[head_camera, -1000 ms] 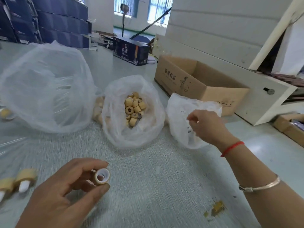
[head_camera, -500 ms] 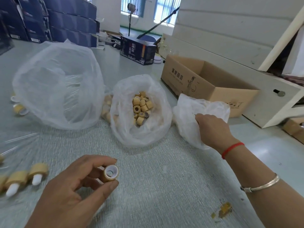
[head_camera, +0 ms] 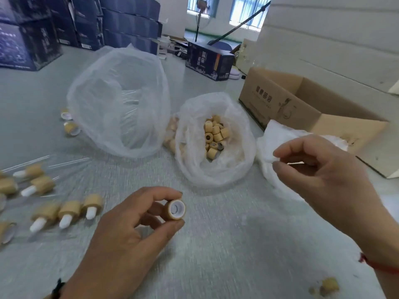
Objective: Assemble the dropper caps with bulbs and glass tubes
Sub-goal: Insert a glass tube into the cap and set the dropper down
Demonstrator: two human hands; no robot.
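Three plastic bags on a grey work surface, two hands over it.

Largest clear bag (head_camera: pixel 121 100) stood open at left; middle bag (head_camera: pixel 216 143) held loose tan caps (head_camera: pixel 216 134); small white bag (head_camera: pixel 278 160) lay at right. Assembled droppers (head_camera: pixel 64 212) lay far left. Left hand (head_camera: pixel 121 244) pinched one cap (head_camera: pixel 175 210), white liner facing up; right hand (head_camera: pixel 323 175) pinched a white bulb (head_camera: pixel 272 158) between thumb and forefinger.

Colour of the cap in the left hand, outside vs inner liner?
Head view: the cap in the left hand is tan outside, with a white inner liner.
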